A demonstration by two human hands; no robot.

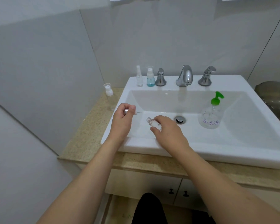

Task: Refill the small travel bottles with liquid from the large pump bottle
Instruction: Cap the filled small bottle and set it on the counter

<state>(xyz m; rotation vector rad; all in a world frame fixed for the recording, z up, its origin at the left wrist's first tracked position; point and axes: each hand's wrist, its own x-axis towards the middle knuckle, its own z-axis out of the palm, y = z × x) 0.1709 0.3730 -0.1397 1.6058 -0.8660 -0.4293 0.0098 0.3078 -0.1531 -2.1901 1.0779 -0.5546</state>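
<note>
Head: pump bottle (211, 117) bears purple handwriting, illegible.

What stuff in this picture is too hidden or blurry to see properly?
- Small bottle, head view: lower part hidden by the right hand; fill level unclear.
- Cap piece: mostly hidden inside the left hand.
- Pump bottle: handwritten label too blurry to read.
- Dark object: cut off by the right edge.
</note>
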